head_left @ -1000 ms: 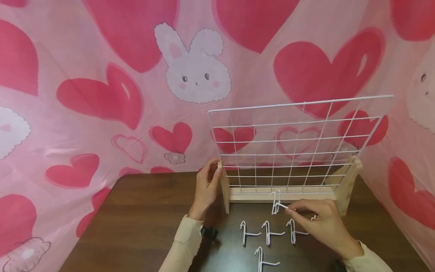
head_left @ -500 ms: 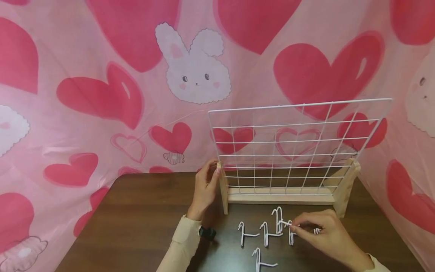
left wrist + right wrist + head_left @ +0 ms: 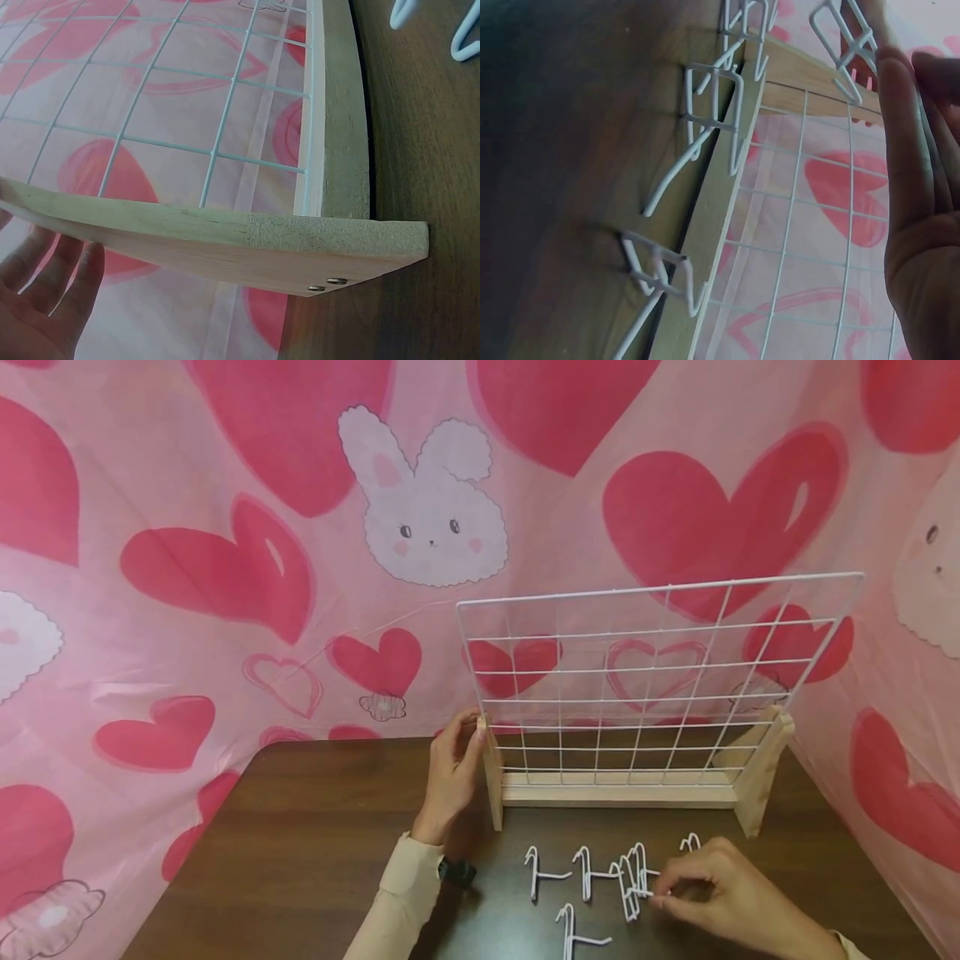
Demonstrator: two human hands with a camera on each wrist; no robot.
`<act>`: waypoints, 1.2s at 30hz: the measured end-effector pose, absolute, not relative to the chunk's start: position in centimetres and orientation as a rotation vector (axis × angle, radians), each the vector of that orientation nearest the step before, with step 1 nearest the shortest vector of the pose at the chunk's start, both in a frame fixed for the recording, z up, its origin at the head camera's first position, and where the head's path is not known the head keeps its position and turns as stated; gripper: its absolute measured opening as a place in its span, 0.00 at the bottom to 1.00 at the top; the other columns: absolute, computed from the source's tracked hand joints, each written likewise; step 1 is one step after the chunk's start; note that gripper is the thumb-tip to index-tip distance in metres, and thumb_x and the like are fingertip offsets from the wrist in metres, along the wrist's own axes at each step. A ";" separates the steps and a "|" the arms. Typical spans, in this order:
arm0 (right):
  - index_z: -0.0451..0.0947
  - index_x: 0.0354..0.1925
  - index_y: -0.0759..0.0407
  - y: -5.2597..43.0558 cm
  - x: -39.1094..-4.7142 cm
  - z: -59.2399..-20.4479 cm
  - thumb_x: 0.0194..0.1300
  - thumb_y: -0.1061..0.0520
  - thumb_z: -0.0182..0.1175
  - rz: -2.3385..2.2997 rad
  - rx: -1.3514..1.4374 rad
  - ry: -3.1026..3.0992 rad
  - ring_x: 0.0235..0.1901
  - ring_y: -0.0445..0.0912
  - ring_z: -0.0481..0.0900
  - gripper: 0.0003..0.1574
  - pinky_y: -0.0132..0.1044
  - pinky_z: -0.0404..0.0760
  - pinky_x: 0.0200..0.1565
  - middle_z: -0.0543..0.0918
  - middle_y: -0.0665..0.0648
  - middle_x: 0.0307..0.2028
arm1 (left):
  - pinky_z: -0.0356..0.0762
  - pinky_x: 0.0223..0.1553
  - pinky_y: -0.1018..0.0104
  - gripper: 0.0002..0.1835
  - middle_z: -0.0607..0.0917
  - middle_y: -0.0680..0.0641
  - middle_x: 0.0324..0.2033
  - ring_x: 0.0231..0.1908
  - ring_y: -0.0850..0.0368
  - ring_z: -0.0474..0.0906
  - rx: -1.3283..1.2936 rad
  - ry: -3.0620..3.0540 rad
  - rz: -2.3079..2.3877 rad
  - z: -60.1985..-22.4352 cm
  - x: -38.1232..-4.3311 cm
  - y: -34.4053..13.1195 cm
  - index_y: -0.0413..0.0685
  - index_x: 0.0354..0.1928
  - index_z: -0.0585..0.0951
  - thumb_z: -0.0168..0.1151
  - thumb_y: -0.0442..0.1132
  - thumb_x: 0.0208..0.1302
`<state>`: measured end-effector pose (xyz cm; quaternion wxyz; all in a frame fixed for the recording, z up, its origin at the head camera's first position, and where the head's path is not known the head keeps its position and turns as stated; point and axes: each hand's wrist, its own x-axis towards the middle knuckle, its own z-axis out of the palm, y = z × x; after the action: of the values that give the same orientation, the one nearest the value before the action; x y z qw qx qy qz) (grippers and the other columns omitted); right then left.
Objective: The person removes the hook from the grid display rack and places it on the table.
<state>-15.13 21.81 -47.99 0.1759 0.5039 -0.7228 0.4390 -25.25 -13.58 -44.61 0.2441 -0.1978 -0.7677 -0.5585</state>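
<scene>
In the head view my right hand (image 3: 712, 889) pinches the prong of a white wire display hook (image 3: 628, 897), its frame tilted low over the table. The right wrist view shows this held hook (image 3: 847, 49) at the fingertips. A hook lies close behind it; whether they touch I cannot tell. My left hand (image 3: 450, 768) grips the upper end of the left wooden side panel (image 3: 492, 785) of a stand holding a white wire grid (image 3: 645, 685). Its fingertips (image 3: 86, 262) meet the panel's outer face in the left wrist view.
On the brown table (image 3: 322, 827) lie several more hooks, among them a left one (image 3: 534, 875), a middle one (image 3: 587, 875) and a front one (image 3: 568, 931). Another hook (image 3: 690, 841) is partly hidden behind my right hand. A pink heart-patterned cloth (image 3: 225, 443) hangs behind the table.
My right hand has come down and nearer with its hook, from before the grid's base to among the hooks on the table. My left hand stays on the panel.
</scene>
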 end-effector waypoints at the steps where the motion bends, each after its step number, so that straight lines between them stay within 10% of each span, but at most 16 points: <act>1: 0.85 0.33 0.45 21.9 -15.0 -48.0 0.44 0.72 0.79 1.258 1.443 -2.070 0.27 0.20 0.74 0.25 0.12 0.71 0.29 0.85 0.38 0.24 | 0.84 0.54 0.69 0.15 0.89 0.38 0.51 0.49 0.43 0.88 -0.536 -2.097 -1.527 -44.6 -25.2 -13.6 0.40 0.61 0.80 0.58 0.35 0.76; 36: 0.80 0.20 0.31 23.5 -13.7 -50.1 0.43 0.55 0.81 0.892 1.305 -2.600 0.30 0.22 0.61 0.20 0.17 0.58 0.30 0.73 0.29 0.21 | 0.85 0.54 0.68 0.16 0.89 0.36 0.50 0.48 0.42 0.89 -0.543 -2.093 -1.507 -44.6 -25.5 -13.5 0.33 0.59 0.79 0.58 0.34 0.76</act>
<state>-13.75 23.51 -50.10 0.0493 0.4284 -0.8535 0.2927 -25.45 -13.46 -44.59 0.2504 -0.1993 -0.7689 -0.5535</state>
